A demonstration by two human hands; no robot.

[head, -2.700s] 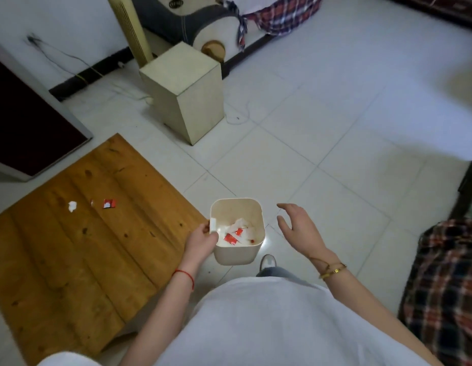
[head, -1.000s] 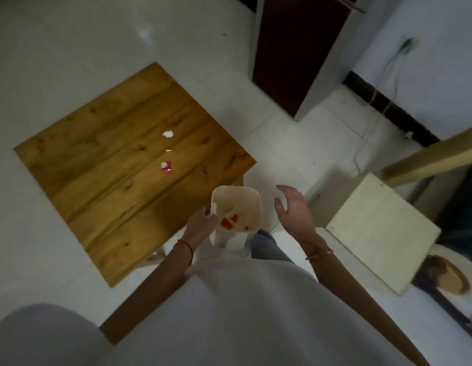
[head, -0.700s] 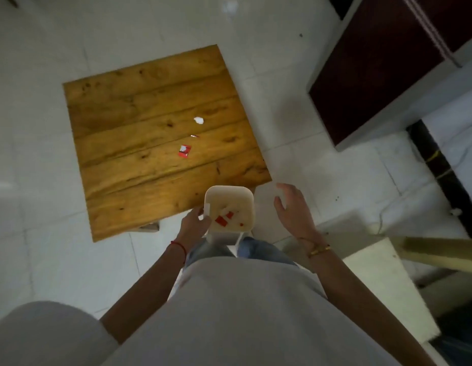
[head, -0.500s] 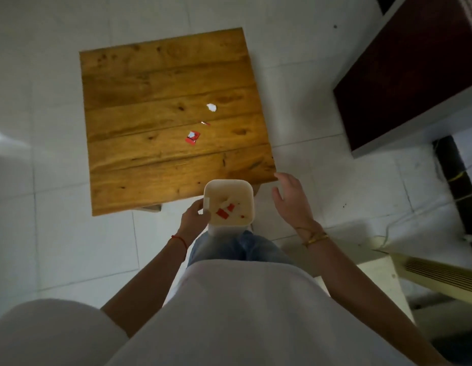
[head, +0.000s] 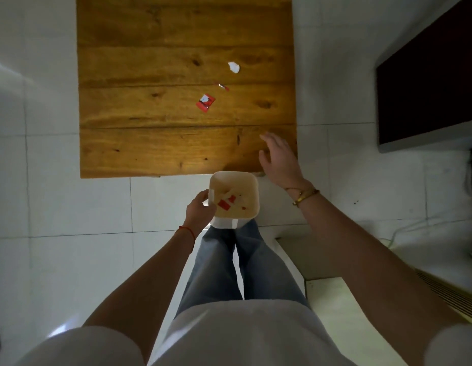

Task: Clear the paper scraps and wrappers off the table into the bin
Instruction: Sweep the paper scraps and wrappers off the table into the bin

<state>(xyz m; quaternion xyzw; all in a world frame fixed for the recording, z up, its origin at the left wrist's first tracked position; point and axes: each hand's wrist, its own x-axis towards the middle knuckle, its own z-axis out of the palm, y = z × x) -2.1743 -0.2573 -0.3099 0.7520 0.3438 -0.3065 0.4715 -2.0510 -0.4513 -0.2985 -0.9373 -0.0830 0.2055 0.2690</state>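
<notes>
Left grip [head: 199, 211] clasps the bin [head: 233, 198] by its rim while the right hand [head: 278, 158] hovers spread and empty over the bench [head: 150, 149], where the red wrapper [head: 205, 102] and white scrap [head: 234, 67] lie, likely featherlight, best pinched by an edge.

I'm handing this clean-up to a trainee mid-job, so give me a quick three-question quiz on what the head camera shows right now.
1. True or false: the bin stands on the table.
2. Which hand holds the bin? A) left hand B) right hand C) both
3. Fill in: apart from a tiny red sliver, the table still carries a red wrapper and a ____ paper scrap.

Key
1. False: it is held just off the table's near edge.
2. A: the right hand hovers open and empty over the table's near right corner.
3. White.
</notes>
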